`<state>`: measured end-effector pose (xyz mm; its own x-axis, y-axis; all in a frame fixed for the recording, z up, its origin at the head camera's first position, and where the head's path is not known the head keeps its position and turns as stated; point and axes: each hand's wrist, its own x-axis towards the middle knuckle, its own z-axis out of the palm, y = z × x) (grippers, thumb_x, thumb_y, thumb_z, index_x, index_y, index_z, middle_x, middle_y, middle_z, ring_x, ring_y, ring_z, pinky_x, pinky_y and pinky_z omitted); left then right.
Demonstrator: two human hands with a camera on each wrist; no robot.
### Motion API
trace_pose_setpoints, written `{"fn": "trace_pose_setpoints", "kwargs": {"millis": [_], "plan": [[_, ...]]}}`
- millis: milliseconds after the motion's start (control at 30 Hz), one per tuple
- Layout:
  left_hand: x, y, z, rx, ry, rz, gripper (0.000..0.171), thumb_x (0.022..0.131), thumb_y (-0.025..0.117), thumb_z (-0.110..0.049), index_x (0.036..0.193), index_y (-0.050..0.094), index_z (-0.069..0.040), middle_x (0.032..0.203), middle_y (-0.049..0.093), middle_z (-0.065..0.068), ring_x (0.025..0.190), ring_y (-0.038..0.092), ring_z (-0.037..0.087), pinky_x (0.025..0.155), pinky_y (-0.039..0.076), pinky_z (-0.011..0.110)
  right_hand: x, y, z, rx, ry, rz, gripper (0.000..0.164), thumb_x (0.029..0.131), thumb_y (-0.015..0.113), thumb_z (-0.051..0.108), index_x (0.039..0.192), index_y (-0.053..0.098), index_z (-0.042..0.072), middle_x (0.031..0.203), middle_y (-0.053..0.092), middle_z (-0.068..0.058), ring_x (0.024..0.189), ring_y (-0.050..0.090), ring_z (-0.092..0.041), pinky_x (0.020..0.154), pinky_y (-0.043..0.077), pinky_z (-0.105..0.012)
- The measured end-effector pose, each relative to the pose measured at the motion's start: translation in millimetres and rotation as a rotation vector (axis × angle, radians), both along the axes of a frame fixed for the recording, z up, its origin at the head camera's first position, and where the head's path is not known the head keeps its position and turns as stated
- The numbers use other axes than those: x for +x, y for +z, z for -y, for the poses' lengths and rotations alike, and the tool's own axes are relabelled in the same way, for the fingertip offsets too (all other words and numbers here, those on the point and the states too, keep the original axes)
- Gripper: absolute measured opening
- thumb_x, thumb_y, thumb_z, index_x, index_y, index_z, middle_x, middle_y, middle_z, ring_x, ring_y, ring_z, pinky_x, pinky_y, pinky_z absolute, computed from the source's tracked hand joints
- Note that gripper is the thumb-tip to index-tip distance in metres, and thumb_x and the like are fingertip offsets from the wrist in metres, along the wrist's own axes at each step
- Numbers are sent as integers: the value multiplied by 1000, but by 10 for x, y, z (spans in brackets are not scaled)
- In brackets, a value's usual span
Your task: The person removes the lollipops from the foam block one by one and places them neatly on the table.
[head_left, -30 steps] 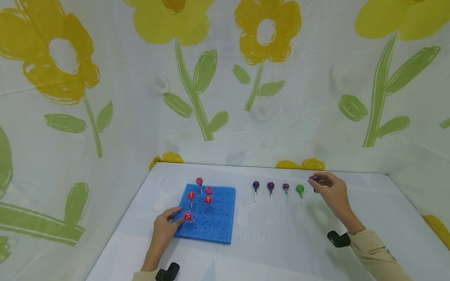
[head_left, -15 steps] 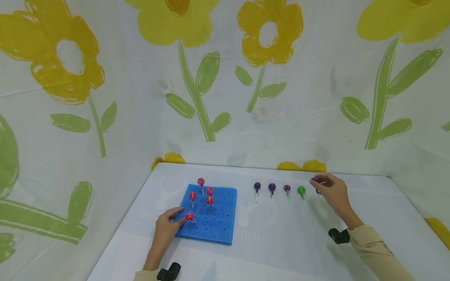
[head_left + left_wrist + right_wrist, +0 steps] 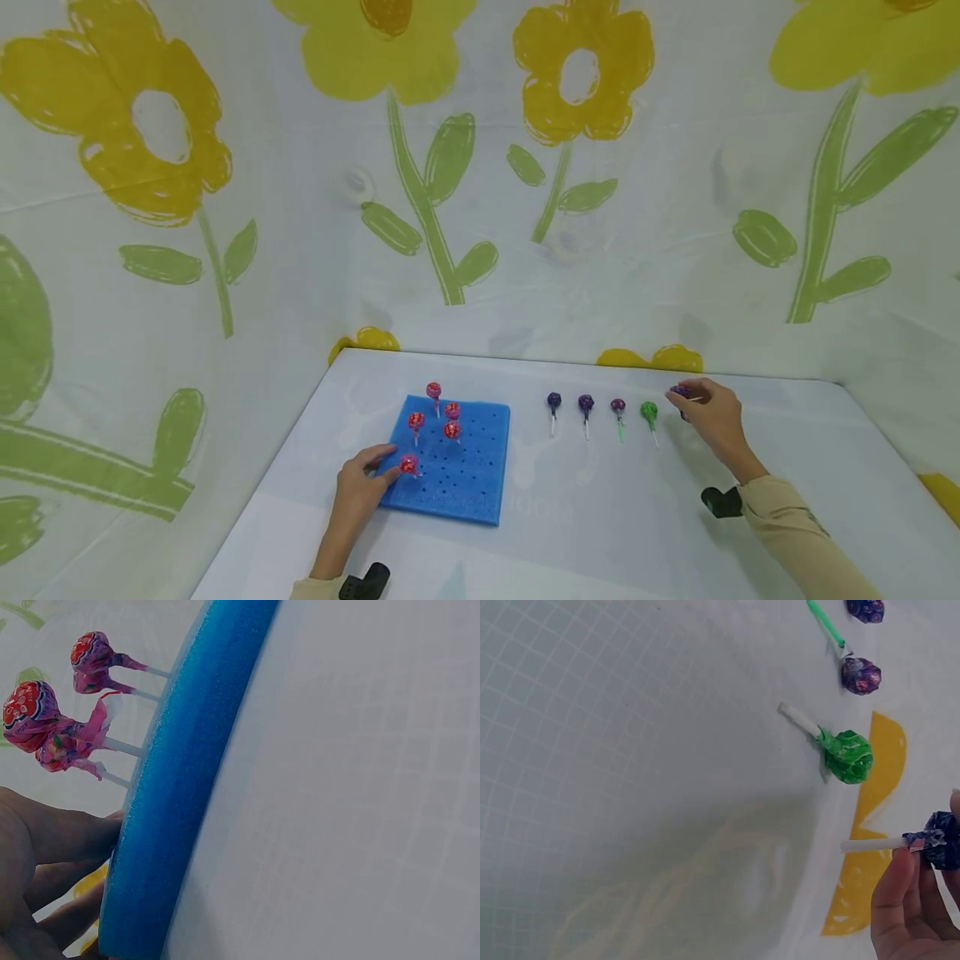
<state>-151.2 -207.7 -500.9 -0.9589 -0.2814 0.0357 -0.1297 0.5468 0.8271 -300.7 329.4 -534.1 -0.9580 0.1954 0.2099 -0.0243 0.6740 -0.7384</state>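
My left hand [image 3: 357, 493] rests at the left edge of a blue foam board [image 3: 480, 492] dotted with holes, its fingers touching the board. Several red-and-pink wrapped lollipops [image 3: 416, 421] stand in the board's left half; one lollipop [image 3: 408, 463] is right beside the left fingertips. Over the table's far right, my right hand [image 3: 716, 417] pinches a dark purple lollipop [image 3: 941, 841] near its head, white stick showing in the right wrist view. Left of that hand lies a green lollipop [image 3: 648, 410]. Part of the held lollipop's head is hidden or out of frame.
In a row with the green lollipop lie a purple lollipop on a green stick [image 3: 618, 407] and two dark purple lollipops [image 3: 586, 403]. They rest on a white table [image 3: 585, 533]. Behind it hangs a white cloth [image 3: 645, 275] printed with yellow flowers.
The head view has shifted slightly. My right hand keeps its pinch on the purple lollipop near the same spot, and my left hand stays at the board's edge.
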Motion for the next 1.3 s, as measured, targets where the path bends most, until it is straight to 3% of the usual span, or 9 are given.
{"fn": "trace_pose_setpoints", "kwargs": {"millis": [200, 333, 433, 667, 1100, 1300], "plan": [[14, 10, -9, -13, 1, -9, 33, 84, 68, -3, 117, 66, -2, 125, 58, 21, 115, 52, 40, 96, 44, 53, 234, 378, 221, -5, -21, 87, 53, 86, 65, 44, 114, 59, -1, 100, 61, -20, 79, 58, -28, 49, 50, -22], [14, 4, -2, -12, 1, -17, 33, 83, 68, -3, 116, 66, -2, 125, 58, 21, 115, 52, 40, 95, 44, 53, 342, 544, 324, -4, -10, 118, 43, 87, 68, 29, 111, 59, -6, 100, 61, -24, 79, 58, -30, 55, 52, -26], [5, -11, 5, -17, -3, -27, 33, 83, 69, -3, 116, 66, -2, 124, 58, 21, 114, 53, 40, 95, 45, 52, 361, 561, 342, 36, -6, 123, 39, 87, 67, 22, 109, 59, -8, 98, 61, -25, 81, 59, -30, 61, 52, -26], [-12, -25, 10, -19, -12, -25, 34, 82, 69, -2, 116, 66, -2, 124, 59, 20, 114, 53, 39, 95, 45, 52, 327, 483, 286, 97, -14, 154, 39, 86, 68, 20, 104, 58, -12, 93, 59, -27, 83, 55, -34, 60, 47, -30], [-2, -15, 3, -27, -12, -35, 33, 83, 69, -2, 115, 66, -1, 123, 59, 21, 114, 53, 40, 94, 45, 53, 323, 523, 329, 114, -22, 237, 39, 85, 68, 15, 102, 53, -16, 92, 56, -31, 80, 55, -37, 62, 53, -38], [4, -13, -4, -21, -5, -16, 33, 84, 68, -2, 116, 66, -2, 124, 58, 21, 115, 52, 40, 95, 44, 53, 336, 520, 318, 127, -9, 261, 42, 85, 67, 14, 107, 51, -17, 98, 55, -34, 88, 53, -42, 72, 53, -47]]}}
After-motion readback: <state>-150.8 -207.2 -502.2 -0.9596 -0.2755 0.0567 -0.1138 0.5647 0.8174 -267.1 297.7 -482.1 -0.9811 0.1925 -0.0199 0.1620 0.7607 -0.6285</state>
